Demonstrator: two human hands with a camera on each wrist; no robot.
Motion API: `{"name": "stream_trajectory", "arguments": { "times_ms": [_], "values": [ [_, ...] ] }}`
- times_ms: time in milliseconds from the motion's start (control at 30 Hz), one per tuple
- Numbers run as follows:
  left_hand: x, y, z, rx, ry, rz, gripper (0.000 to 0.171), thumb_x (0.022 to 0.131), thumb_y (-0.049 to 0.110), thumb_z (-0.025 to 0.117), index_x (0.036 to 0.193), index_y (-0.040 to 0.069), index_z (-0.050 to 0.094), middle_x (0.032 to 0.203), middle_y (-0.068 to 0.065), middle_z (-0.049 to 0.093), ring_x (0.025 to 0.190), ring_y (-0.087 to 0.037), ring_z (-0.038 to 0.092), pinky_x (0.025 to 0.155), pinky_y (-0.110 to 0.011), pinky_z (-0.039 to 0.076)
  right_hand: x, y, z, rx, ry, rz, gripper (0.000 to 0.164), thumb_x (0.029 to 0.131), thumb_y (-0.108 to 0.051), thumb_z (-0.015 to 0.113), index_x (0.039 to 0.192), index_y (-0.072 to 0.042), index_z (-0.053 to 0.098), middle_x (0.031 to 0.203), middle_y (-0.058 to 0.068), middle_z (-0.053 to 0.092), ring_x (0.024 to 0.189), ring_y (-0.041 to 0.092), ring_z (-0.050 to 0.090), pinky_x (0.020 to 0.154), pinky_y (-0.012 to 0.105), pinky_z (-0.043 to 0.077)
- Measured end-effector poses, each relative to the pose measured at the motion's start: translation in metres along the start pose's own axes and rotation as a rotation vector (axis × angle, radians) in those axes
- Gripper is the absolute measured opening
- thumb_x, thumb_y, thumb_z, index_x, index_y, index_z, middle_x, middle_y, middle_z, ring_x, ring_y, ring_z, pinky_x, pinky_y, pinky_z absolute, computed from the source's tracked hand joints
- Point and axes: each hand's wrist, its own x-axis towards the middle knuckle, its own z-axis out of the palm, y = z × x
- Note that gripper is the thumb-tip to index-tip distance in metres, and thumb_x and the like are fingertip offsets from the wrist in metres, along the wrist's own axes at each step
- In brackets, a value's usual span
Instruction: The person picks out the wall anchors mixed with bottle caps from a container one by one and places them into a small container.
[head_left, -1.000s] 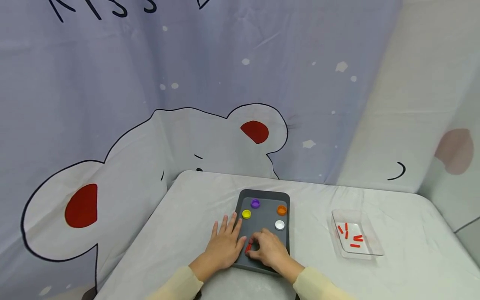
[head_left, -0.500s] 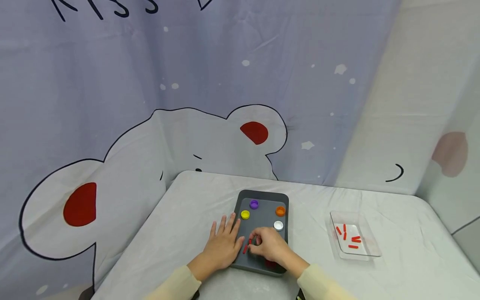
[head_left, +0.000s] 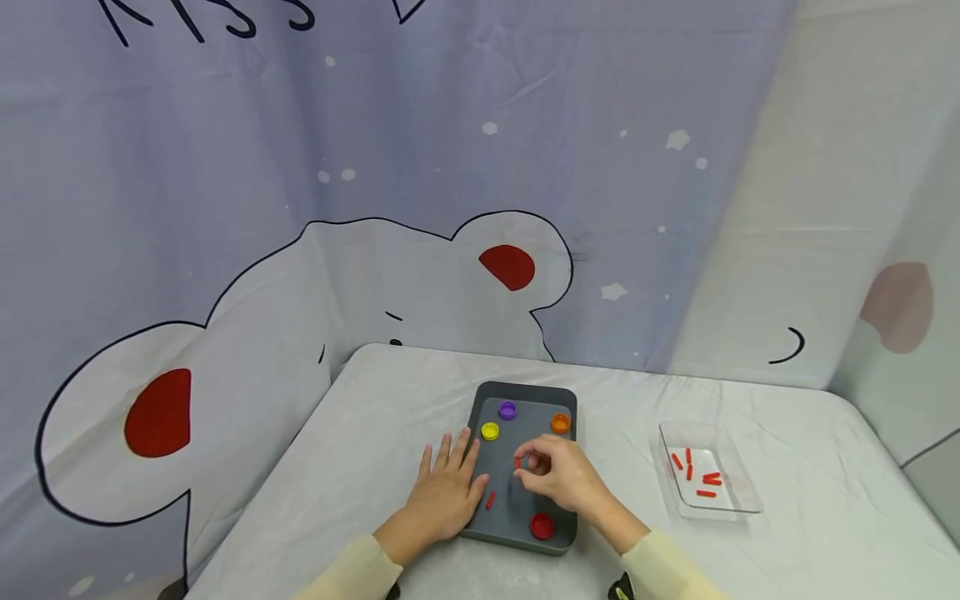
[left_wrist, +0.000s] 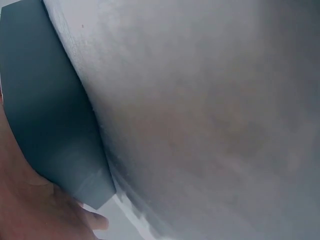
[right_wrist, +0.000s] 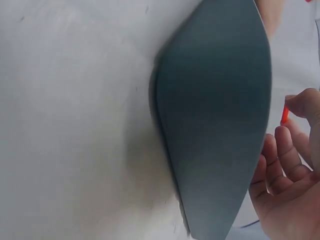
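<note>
My right hand (head_left: 564,477) is raised over the dark grey tray (head_left: 510,532), pinching a small red stick (head_left: 517,463) upright between thumb and forefinger. The right wrist view also shows this red stick (right_wrist: 285,114) at the fingertips, the other fingers loosely bent. A second red stick (head_left: 491,500) lies on the tray floor near my left thumb. My left hand (head_left: 441,497) rests with fingers spread along the tray's left edge. A red round cap (head_left: 542,526) sits at the tray's near right. In the left wrist view, the tray wall (left_wrist: 55,100) covers much of the left hand (left_wrist: 40,210).
Yellow (head_left: 490,431), purple (head_left: 507,409) and orange (head_left: 560,423) caps sit in the tray's far half. To the right, a clear plastic box (head_left: 742,492) holds several red sticks. A printed curtain (head_left: 420,275) hangs behind the white-covered table (head_left: 615,400).
My right hand has lifted one red stick off the tray and moved it away and to the right. The red cap has come into view; the white cap is now hidden. My left hand stays put.
</note>
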Motion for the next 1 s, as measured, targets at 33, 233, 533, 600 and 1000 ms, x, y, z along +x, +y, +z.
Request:
{"name": "stream_trajectory", "arguments": {
  "times_ms": [33, 233, 533, 600, 1000],
  "values": [
    [0.000, 0.000, 0.000, -0.001, 0.003, 0.001, 0.062, 0.109, 0.045, 0.034, 0.161, 0.010, 0.029, 0.170, -0.010, 0.014, 0.155, -0.040, 0.012, 0.120, -0.064, 0.009, -0.001, 0.001, -0.002, 0.017, 0.017, -0.001, 0.016, 0.082, -0.012, 0.083, 0.097, -0.012, 0.076, 0.080, -0.007, 0.061, 0.069, 0.004, 0.055, 0.063, 0.021, 0.051],
    [-0.002, 0.002, -0.002, -0.012, 0.006, 0.000, 0.062, 0.109, 0.045, 0.035, 0.161, 0.010, 0.029, 0.170, -0.010, 0.015, 0.155, -0.040, 0.013, 0.120, -0.064, 0.009, -0.006, 0.007, -0.014, 0.083, 0.107, -0.025, 0.017, 0.080, -0.008, 0.083, 0.095, -0.011, 0.077, 0.083, -0.004, 0.066, 0.071, 0.007, 0.061, 0.064, 0.023, 0.054],
    [-0.002, 0.001, -0.004, -0.039, -0.006, -0.001, 0.062, 0.110, 0.044, 0.034, 0.161, 0.009, 0.027, 0.170, -0.010, 0.014, 0.155, -0.041, 0.012, 0.120, -0.064, 0.007, -0.014, 0.016, -0.028, 0.107, 0.176, -0.002, 0.020, 0.077, -0.004, 0.085, 0.095, -0.009, 0.077, 0.080, -0.008, 0.066, 0.068, 0.004, 0.060, 0.063, 0.023, 0.054],
    [-0.002, 0.001, -0.004, -0.039, -0.003, 0.000, 0.062, 0.110, 0.044, 0.034, 0.161, 0.009, 0.027, 0.170, -0.010, 0.014, 0.155, -0.041, 0.011, 0.120, -0.064, 0.007, -0.015, 0.018, -0.032, 0.111, 0.182, 0.007, 0.020, 0.077, -0.003, 0.085, 0.095, -0.009, 0.077, 0.079, -0.008, 0.066, 0.068, 0.004, 0.061, 0.063, 0.023, 0.055],
    [-0.002, 0.000, -0.004, -0.039, 0.001, 0.006, 0.062, 0.110, 0.044, 0.034, 0.161, 0.009, 0.028, 0.170, -0.010, 0.014, 0.154, -0.041, 0.013, 0.120, -0.064, 0.008, -0.027, 0.028, -0.055, 0.095, 0.183, 0.079, 0.019, 0.081, -0.008, 0.083, 0.099, -0.007, 0.076, 0.078, -0.007, 0.068, 0.068, 0.004, 0.062, 0.065, 0.023, 0.054]
  ]
}}
